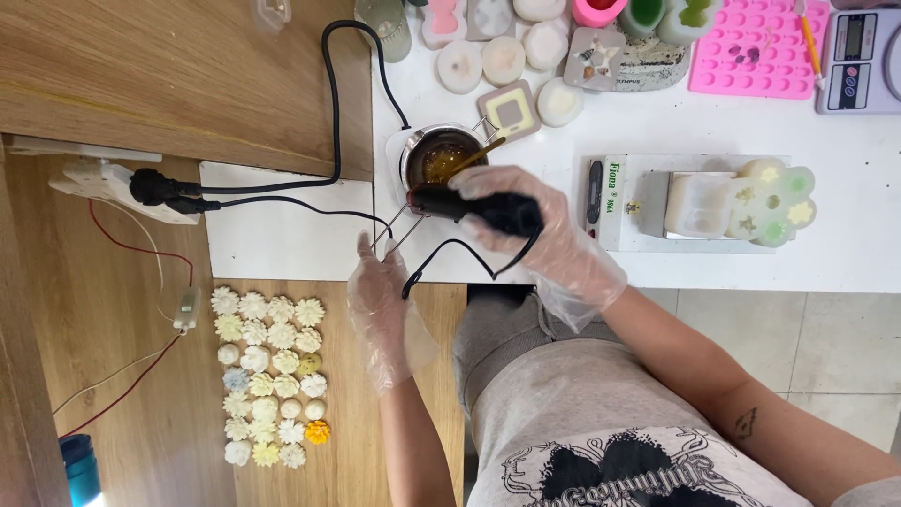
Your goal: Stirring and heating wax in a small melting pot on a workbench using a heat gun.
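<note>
White bench [713, 131] beside a wooden top, seen from above: a person in two clear plastic gloves works over one small metal pot [439, 155] holding amber liquid, which stands near the bench's left edge. Right hand [511, 211], grip clenched around the black handle of a corded heating tool [488, 212], points its tip at the pot's rim. Left hand [380, 300] rests with fingers loose on the two wire handles [399, 230] that stick out from the pot, grip released. One yellow stick [477, 155] leans in the liquid. Behind the pot lie about eight pale round and square moulds [504, 58], most filled with white wax, plus one pink tray [755, 56] of many small cells. One digital scale [859, 61] sits at the far right corner. One clear mould [770, 202] with star and flower shapes rests on a white box. Roughly thirty small flower-shaped pieces [267, 376], white, cream and one orange, lie in rows on the wooden floor.
</note>
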